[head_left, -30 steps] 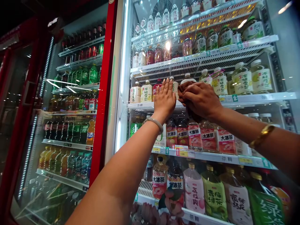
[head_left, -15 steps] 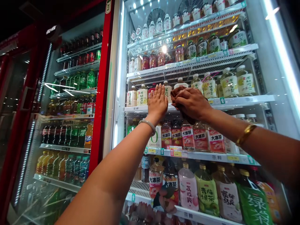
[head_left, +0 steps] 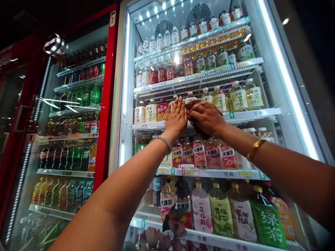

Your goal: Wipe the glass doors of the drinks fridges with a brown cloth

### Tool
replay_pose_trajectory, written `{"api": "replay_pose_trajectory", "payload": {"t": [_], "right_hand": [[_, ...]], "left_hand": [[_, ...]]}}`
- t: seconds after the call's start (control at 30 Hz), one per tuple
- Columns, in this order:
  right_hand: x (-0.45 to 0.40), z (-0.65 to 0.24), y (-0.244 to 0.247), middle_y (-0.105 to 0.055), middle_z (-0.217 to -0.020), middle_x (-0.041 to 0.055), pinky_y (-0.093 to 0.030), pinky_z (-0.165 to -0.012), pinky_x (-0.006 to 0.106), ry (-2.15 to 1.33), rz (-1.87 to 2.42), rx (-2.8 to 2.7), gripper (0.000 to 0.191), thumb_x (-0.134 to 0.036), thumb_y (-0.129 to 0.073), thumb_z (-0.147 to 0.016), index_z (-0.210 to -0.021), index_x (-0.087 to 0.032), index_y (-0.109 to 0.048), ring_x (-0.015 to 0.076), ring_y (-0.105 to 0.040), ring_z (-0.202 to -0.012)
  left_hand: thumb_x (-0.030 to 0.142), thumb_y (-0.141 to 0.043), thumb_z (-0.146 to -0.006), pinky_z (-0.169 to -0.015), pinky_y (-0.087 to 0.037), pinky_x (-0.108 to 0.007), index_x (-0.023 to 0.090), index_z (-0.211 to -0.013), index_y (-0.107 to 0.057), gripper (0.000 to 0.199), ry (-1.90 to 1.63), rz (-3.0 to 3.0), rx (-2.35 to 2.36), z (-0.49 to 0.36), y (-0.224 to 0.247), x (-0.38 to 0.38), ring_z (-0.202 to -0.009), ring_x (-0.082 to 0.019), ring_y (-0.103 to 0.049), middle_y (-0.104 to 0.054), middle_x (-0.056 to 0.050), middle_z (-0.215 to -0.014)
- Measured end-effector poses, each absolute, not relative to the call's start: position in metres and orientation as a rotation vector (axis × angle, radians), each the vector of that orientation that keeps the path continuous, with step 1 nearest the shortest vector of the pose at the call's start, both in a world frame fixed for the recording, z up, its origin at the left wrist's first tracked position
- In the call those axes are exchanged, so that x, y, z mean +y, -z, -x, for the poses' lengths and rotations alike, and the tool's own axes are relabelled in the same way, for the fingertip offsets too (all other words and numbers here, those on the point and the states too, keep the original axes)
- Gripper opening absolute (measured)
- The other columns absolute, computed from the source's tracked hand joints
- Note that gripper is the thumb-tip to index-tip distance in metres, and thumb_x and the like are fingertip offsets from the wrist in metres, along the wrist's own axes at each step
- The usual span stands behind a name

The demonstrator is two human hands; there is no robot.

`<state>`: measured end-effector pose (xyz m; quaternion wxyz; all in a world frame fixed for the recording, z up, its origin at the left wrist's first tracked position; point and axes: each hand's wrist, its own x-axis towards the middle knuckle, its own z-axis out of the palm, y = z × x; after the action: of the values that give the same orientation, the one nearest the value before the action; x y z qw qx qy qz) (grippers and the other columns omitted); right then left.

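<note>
My left hand [head_left: 176,118], with a pale bangle [head_left: 165,142] at the wrist, lies flat on the glass door [head_left: 157,164] of a drinks fridge, fingers stretched upward. Just right of it, my right hand [head_left: 206,118] is closed over a dark brown cloth [head_left: 201,132], pressing it to the glass. A gold bracelet [head_left: 255,149] circles that wrist. Behind the glass, both hands cover part of a row of tea bottles, with a red-labelled bottle [head_left: 162,108] showing to the left. Part of the cloth is hidden under the right fingers.
Several shelves of bottles stand inside the fridge, large ones such as a green tea bottle [head_left: 269,219] at the bottom. A red door frame [head_left: 106,104] separates it from a second drinks fridge [head_left: 65,170] on the left. Reflections lie across the glass.
My right hand and the cloth have shifted left, closer to my left hand, which stays flat on the glass. The view has turned slightly, moving the fridge leftward in the picture.
</note>
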<state>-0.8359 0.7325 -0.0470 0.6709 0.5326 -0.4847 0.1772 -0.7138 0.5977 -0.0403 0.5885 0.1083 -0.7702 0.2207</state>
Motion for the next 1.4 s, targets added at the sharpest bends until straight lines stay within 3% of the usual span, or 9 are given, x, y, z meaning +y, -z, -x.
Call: {"api": "replay_pose_trajectory", "payload": {"t": [0.13, 0.3, 0.53, 0.63, 0.8, 1.0, 1.1, 1.27, 1.4], "right_hand": [[0.778, 0.873, 0.028, -0.072, -0.124, 0.0063, -0.042, -0.105, 0.048, -0.495, -1.115, -1.155, 0.024, -0.043, -0.058, -0.096, -0.104, -0.028, -0.075, 0.0297, -0.053, -0.122], [0.771, 0.867, -0.007, -0.063, -0.131, 0.0155, -0.038, -0.102, 0.06, -0.695, -0.884, -1.234, 0.031, -0.036, -0.056, -0.093, -0.116, -0.021, -0.07, 0.0388, -0.047, -0.127], [0.79, 0.876, 0.032, -0.067, -0.129, 0.0082, -0.039, -0.106, 0.052, -0.571, -1.013, -1.225, 0.025, -0.039, -0.054, -0.095, -0.109, -0.027, -0.071, 0.0321, -0.048, -0.128], [0.804, 0.888, 0.026, -0.067, -0.126, 0.0116, -0.039, -0.103, 0.052, -0.618, -0.971, -1.236, 0.022, -0.038, -0.06, -0.093, -0.105, -0.025, -0.072, 0.0318, -0.048, -0.123], [0.773, 0.861, 0.012, -0.06, -0.132, 0.0187, -0.034, -0.103, 0.06, -0.828, -0.759, -1.291, 0.029, -0.032, -0.054, -0.096, -0.115, -0.018, -0.07, 0.0371, -0.042, -0.127], [0.782, 0.866, 0.054, -0.066, -0.133, 0.0084, -0.035, -0.109, 0.051, -0.572, -0.96, -1.279, 0.028, -0.042, -0.051, -0.097, -0.113, -0.027, -0.069, 0.0313, -0.046, -0.13], [0.805, 0.884, 0.047, -0.066, -0.131, 0.0116, -0.036, -0.106, 0.049, -0.53, -0.977, -1.289, 0.028, -0.041, -0.055, -0.093, -0.109, -0.024, -0.07, 0.0309, -0.048, -0.125], [0.78, 0.858, 0.009, -0.054, -0.141, 0.0195, -0.033, -0.102, 0.055, -0.786, -0.702, -1.419, 0.033, -0.038, -0.058, -0.095, -0.118, -0.018, -0.067, 0.0362, -0.039, -0.129], [0.761, 0.838, 0.024, -0.053, -0.142, 0.0187, -0.034, -0.104, 0.058, -0.674, -0.779, -1.422, 0.032, -0.038, -0.051, -0.099, -0.122, -0.02, -0.064, 0.0375, -0.038, -0.13]], "left_hand": [[0.029, -0.029, -0.102, -0.137, -0.002, -0.04, 0.016, -0.168, -0.024, 0.067, -0.499, -0.226, -1.804, 0.732, 0.032, 0.625, -0.166, -0.017, -0.011, -0.017, -0.004, -0.178], [0.028, -0.023, -0.103, -0.138, -0.003, -0.041, 0.011, -0.167, -0.026, 0.066, -0.465, -0.226, -1.764, 0.762, 0.02, 0.653, -0.166, -0.018, -0.012, -0.02, -0.004, -0.177], [0.028, -0.025, -0.102, -0.138, -0.007, -0.045, 0.014, -0.165, -0.03, 0.065, -0.444, -0.207, -1.719, 0.772, 0.024, 0.653, -0.165, -0.019, -0.016, -0.024, -0.005, -0.176], [0.03, -0.024, -0.103, -0.137, -0.006, -0.045, 0.012, -0.166, -0.028, 0.066, -0.445, -0.236, -1.725, 0.771, 0.025, 0.655, -0.166, -0.02, -0.015, -0.022, -0.006, -0.177], [0.029, -0.022, -0.103, -0.137, -0.004, -0.042, 0.013, -0.166, -0.027, 0.066, -0.431, -0.239, -1.716, 0.773, 0.024, 0.656, -0.165, -0.018, -0.015, -0.023, -0.005, -0.177], [0.029, -0.022, -0.103, -0.137, -0.003, -0.043, 0.016, -0.166, -0.029, 0.065, -0.399, -0.179, -1.713, 0.775, 0.025, 0.652, -0.166, -0.019, -0.015, -0.023, -0.006, -0.177], [0.029, -0.022, -0.102, -0.137, 0.0, -0.042, 0.018, -0.166, -0.029, 0.065, -0.353, -0.167, -1.709, 0.775, 0.026, 0.655, -0.166, -0.018, -0.015, -0.024, -0.003, -0.177], [0.03, -0.021, -0.1, -0.137, 0.005, -0.038, 0.02, -0.167, -0.028, 0.068, -0.295, -0.178, -1.748, 0.777, 0.025, 0.657, -0.166, -0.016, -0.007, -0.02, 0.004, -0.177], [0.032, -0.021, -0.099, -0.138, 0.008, -0.038, 0.022, -0.168, -0.024, 0.071, -0.272, -0.164, -1.783, 0.781, 0.022, 0.652, -0.166, -0.016, 0.004, -0.016, 0.009, -0.177]]}}
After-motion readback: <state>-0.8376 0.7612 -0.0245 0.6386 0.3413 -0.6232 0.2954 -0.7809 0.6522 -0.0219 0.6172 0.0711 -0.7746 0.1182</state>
